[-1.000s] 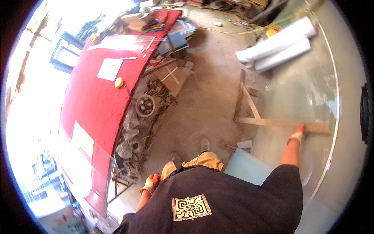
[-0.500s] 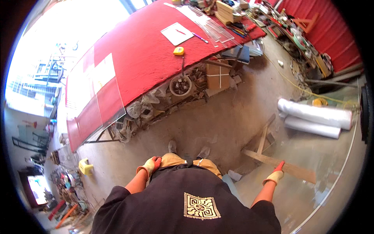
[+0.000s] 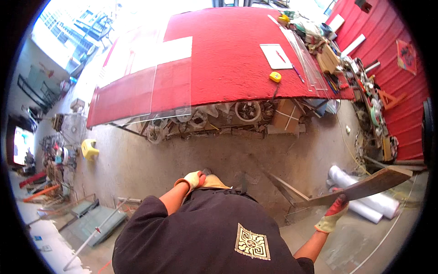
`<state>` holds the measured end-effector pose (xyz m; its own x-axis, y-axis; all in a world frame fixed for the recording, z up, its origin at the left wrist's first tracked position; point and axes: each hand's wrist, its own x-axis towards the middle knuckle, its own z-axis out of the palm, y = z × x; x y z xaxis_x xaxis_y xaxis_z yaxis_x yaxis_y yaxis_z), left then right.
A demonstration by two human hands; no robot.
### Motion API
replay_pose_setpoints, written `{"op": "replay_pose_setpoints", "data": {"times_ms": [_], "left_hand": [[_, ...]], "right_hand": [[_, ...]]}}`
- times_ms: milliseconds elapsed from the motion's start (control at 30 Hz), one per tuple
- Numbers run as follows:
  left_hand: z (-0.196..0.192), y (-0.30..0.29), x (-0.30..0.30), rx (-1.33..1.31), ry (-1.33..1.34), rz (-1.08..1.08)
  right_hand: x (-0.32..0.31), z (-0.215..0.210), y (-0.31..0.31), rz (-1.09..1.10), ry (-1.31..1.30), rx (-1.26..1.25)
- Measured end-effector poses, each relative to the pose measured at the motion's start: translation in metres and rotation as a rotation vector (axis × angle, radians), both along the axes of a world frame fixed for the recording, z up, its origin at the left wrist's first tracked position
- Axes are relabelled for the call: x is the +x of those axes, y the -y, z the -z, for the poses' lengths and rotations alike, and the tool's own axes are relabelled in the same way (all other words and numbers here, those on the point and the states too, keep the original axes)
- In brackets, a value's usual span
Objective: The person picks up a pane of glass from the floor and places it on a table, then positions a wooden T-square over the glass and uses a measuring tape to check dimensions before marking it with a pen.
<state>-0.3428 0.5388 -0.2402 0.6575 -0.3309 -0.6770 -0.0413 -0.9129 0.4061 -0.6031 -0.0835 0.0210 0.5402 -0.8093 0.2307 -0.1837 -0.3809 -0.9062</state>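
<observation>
Two gloved hands, well apart: right hand clamped on the broad board of a wooden frame, held out at right, near white rolls; left hand curled by tan trousers, contents cannot tell. Wood judged stiff, moderately light, little slip; best hold probably nearer the joint, for balance. Edges: glass panes, likely fragile, overhang red table's near side. Open room: floor before it.

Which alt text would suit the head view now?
A person's gloved right hand grips a wooden frame, while the gloved left hand is near the waist. Beyond stands a red-covered table bearing clear sheets and a yellow tape measure.
</observation>
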Motion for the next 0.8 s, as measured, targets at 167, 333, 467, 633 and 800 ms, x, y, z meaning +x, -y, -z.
{"op": "replay_pose_setpoints", "data": {"times_ms": [167,333,467,633,800], "left_hand": [[-0.033,0.001,0.027,-0.262,0.134,-0.099],[-0.069,-0.036,0.045,-0.331,0.413,0.018],[-0.083,-0.084,0.052,-0.143,0.557,0.002],[-0.093,-0.150,0.069,-0.105,0.920,-0.212],[-0.112,-0.174,0.087,-0.216,0.928,-0.274]], "right_hand": [[0.132,-0.049,-0.113,-0.233,-0.018,0.080],[0.241,-0.091,-0.205,-0.643,0.296,0.253],[0.303,-0.125,-0.234,-0.906,0.439,0.497],[0.367,-0.157,-0.233,-1.125,0.536,0.708],[0.432,-0.152,-0.216,-1.040,0.490,0.896]]}}
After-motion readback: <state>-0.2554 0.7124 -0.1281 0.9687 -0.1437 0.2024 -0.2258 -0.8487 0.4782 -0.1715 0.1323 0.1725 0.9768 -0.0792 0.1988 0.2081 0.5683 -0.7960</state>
